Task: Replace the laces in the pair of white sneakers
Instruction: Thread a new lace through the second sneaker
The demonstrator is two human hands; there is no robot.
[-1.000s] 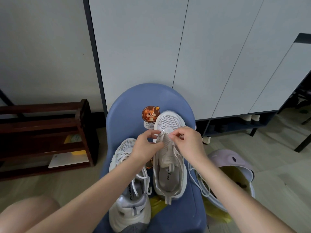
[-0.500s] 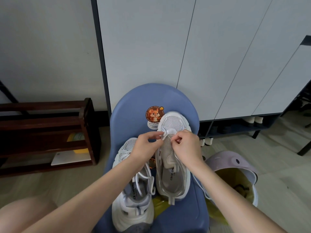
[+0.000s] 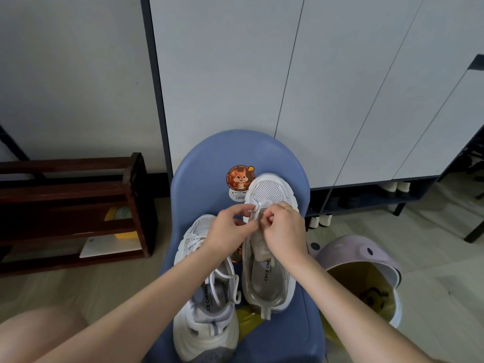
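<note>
Both sneakers on blue chair (image 3: 209, 158). Our left hand (image 3: 227, 229) and right hand (image 3: 284, 229) pinch lace (image 3: 258, 205) at lowest eyelets of right sneaker (image 3: 267, 258), each grip closed on it. Left sneaker (image 3: 207, 297) already laced. Next, we judge: cross ends, feed upward evenly.

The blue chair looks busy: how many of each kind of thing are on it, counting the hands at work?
White sneakers: 2, left sneaker laced, right sneaker being worked on
Hands: 2, left hand, right hand
Squirrel sticker: 1
Total: 5, all on the blue chair
</note>
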